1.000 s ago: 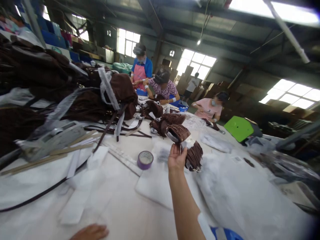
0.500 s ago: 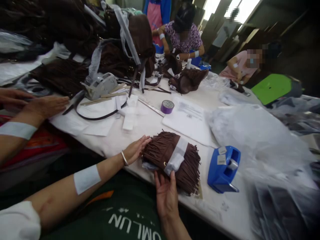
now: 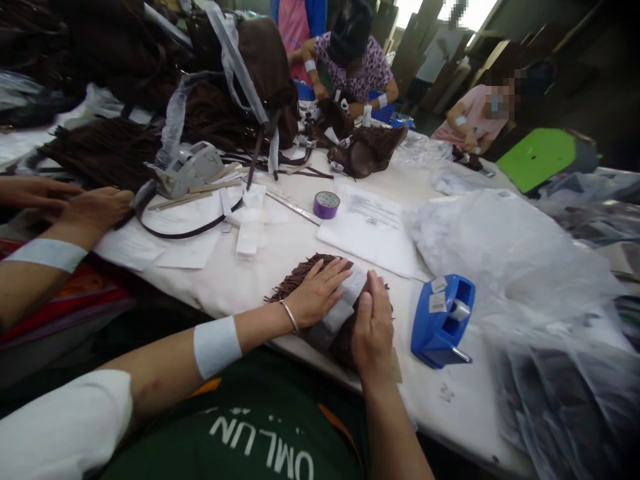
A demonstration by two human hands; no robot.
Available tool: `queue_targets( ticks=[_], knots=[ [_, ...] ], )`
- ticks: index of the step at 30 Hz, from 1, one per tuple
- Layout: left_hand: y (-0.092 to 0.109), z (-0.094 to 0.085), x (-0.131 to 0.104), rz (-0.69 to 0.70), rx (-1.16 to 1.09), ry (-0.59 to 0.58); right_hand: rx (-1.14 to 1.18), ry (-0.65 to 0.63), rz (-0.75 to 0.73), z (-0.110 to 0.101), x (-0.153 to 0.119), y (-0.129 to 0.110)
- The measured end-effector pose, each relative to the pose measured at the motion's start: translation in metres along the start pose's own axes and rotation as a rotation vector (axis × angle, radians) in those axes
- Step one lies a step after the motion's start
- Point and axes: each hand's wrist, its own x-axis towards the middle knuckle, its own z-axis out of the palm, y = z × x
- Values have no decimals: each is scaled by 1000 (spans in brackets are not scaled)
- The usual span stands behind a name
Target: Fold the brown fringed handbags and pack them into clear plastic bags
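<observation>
A dark brown fringed leather piece (image 3: 293, 277), which looks like a folded bag, lies at the front edge of the table. A pale translucent wrap (image 3: 333, 320) runs across its middle. My left hand (image 3: 320, 290) lies flat on top of it, fingers stretched over the leather and reaching the wrap. On the right side of the same piece rests my right hand (image 3: 374, 327), its fingers straight and pointing away from me. Both hands cover much of the fringe. Just to the right stands a blue tape dispenser (image 3: 435, 337).
A purple roll of tape (image 3: 326, 205) sits by white printed sheets (image 3: 370, 230). Clear plastic bags (image 3: 500, 247) spread over the right side. Brown bags (image 3: 270, 67) pile up at the back left, near a grey tape dispenser (image 3: 190, 170). A co-worker's hands (image 3: 95, 207) are at the left.
My left hand has moved right, from the fringe's left end onto the top. My right hand has risen from below the front edge onto the piece's right side.
</observation>
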Motion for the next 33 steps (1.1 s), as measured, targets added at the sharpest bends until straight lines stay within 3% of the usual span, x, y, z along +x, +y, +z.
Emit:
queue_targets(
  ticks=[2, 4, 7, 10, 13, 16, 19, 24, 28, 30, 33],
  knots=[
    [-7, 21, 6, -55, 155, -91, -402, -9, -66, 16, 17, 24],
    [-18, 31, 8, -112, 223, -199, -618, -91, -40, 30, 22, 46],
    [-37, 29, 10, -120, 225, -305, -735, -120, -32, 38, 18, 66],
    [-60, 15, 10, -155, 175, -341, -771, -110, -50, 37, 15, 70],
    [-89, -9, 1, -304, 148, -276, -774, -107, -54, 36, 16, 72],
    [-105, -32, -16, -510, 102, -49, -759, -101, -72, 36, 16, 73],
    [-95, -36, -32, -554, 3, 72, -743, -76, -78, 36, 15, 72],
    [-58, -14, -50, -459, -223, 46, -684, -141, -38, 34, 13, 59],
    [-63, -20, -65, -563, -394, -58, -390, -235, -67, 15, 13, 56],
    [-70, -32, -65, -556, -300, -77, -147, -152, -24, -7, 16, 63],
    [-59, -46, -48, -343, 19, 22, 86, 139, 152, -45, 22, 85]
  ],
)
